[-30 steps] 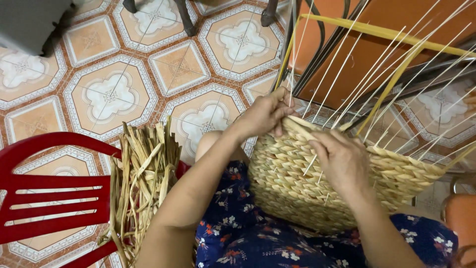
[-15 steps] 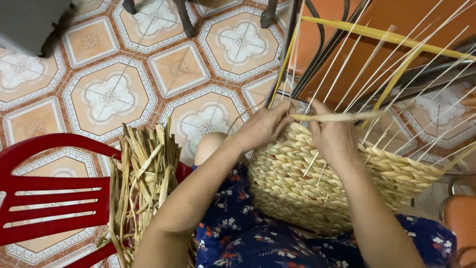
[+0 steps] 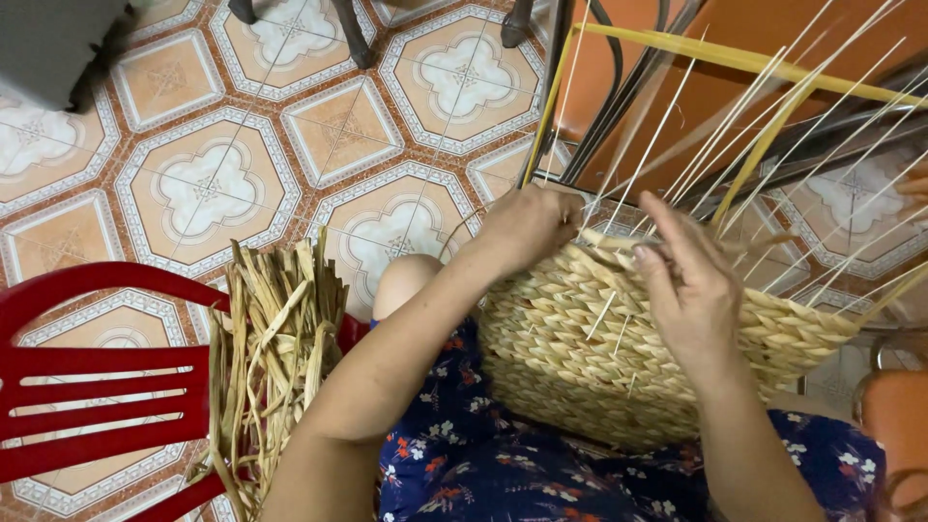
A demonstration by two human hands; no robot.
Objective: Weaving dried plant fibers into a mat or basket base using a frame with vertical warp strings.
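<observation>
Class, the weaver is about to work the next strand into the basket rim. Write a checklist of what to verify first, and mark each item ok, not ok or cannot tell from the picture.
1. Basket steadied on the lap: ok, it rests against the floral cloth.
2. Left hand at the rim: ok, it presses on the top edge.
3. Right hand has a grip on the strand: ok, fingers curl over it at the rim.
4. Stakes upright and free: ok, they fan up from the rim.
5. Spare straw within reach: ok, the bundle lies on the red chair beside the left arm.
6. Strand long enough: cannot tell, its end is hidden.
</observation>
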